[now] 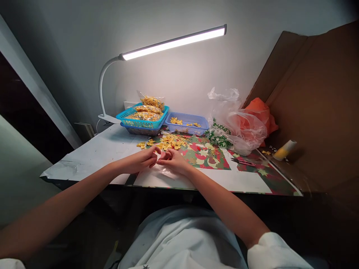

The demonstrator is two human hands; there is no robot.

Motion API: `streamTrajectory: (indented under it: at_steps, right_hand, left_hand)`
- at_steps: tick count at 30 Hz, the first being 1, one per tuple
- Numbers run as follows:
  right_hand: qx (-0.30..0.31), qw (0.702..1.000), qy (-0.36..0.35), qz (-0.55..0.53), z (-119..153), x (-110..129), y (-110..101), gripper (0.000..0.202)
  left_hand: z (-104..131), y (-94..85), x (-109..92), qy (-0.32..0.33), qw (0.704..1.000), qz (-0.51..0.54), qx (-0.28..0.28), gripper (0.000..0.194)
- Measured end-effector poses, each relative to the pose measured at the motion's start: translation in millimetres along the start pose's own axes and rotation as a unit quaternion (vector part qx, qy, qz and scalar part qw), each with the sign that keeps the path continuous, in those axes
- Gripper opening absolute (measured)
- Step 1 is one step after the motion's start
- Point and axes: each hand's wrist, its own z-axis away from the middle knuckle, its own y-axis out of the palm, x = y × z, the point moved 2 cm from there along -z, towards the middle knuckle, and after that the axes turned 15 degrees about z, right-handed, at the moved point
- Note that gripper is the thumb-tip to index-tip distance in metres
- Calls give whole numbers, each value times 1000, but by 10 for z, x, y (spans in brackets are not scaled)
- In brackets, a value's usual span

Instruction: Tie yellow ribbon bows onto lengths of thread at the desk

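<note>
My left hand (143, 159) and my right hand (176, 161) come together over the front of the table, fingertips almost meeting. Both have their fingers curled into a pinch, and whatever lies in them is too small or hidden to make out. Just beneath the hands lies a clear plastic bag (166, 174) on the white surface. Right behind them spreads a pile of yellow bow-shaped pieces (171, 142), with thin golden strands (179, 137) at its back edge.
A turquoise basket (131, 122) holds filled clear bags (151, 101). Beside it stands a blue-violet basket (183, 129) with yellow pieces. At right are plastic bags (235, 127), pink-handled scissors (243, 161), a thread cone (284, 150) and a cardboard wall (316, 104). A lamp (174, 43) overhangs the table.
</note>
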Motion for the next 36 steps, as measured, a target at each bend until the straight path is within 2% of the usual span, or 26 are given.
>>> streamTrajectory:
  at_steps: [6, 12, 21, 30, 33, 36]
  right_hand:
    - [5, 994, 98, 48, -172, 26, 7, 60]
    - [-2, 984, 157, 81, -207, 139, 52, 60]
    - [-32, 987, 143, 65, -96, 269, 82, 54]
    - [-17, 987, 155, -45, -116, 204, 126, 55]
    - [-31, 988, 147, -37, -135, 165, 122, 61]
    - [-35, 991, 128, -16, -139, 162, 116, 58]
  left_hand:
    - [-18, -33, 5, -53, 999, 12, 5, 16]
    - [17, -70, -87, -24, 998, -53, 8, 29]
    - [3, -89, -10, -22, 999, -36, 16, 28]
    - [-42, -133, 78, 16, 998, 27, -47, 22]
    - [-54, -134, 140, 18, 996, 65, -58, 29]
    - [-67, -107, 200, 9, 993, 102, -59, 41]
